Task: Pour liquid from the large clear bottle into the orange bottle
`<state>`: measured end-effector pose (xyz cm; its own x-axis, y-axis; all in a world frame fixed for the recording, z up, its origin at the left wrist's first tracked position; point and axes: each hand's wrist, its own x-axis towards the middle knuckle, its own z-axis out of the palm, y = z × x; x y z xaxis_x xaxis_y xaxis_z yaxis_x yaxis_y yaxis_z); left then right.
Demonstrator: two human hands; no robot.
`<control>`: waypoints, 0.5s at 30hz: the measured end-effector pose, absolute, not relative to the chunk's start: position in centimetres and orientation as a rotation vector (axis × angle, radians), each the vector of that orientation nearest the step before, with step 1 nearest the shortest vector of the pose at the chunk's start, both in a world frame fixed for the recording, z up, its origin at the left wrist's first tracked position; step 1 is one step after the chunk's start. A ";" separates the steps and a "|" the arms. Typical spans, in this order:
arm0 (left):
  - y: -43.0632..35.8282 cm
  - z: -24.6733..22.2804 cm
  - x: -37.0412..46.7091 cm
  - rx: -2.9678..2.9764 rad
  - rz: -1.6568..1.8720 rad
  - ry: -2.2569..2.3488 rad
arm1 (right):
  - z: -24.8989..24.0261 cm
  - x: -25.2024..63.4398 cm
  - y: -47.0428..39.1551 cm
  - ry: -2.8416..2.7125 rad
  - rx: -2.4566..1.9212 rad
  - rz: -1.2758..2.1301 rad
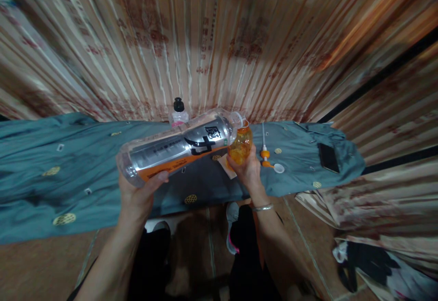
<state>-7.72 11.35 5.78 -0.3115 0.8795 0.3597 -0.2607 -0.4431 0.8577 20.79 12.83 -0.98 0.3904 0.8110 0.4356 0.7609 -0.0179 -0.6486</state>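
My left hand (140, 191) is wrapped round the base of a large clear bottle (181, 143) with a silver and orange label. That bottle lies tilted on its side in the air, its neck pointing right, its mouth at the opening of an orange translucent bottle (240, 146). Fingers of my right hand (248, 168) are closed round the orange bottle, which is upright with orange liquid or tint inside; which one is unclear. Right of it on the cloth lie an orange pump top (265, 155) with a clear tube and a small white round cap (278, 168).
A clear bottle with a black cap (178, 106) stands behind the large bottle. A black phone (329, 158) lies at the right on the green cloth (85, 168). Pleated curtains (205, 41) hang behind. Dark and pale fabric (372, 264) is on the floor at lower right.
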 end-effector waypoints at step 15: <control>11.4 5.5 -7.8 1.104 1.848 0.908 | -0.9 20.8 12.8 -1.416 -1.799 0.045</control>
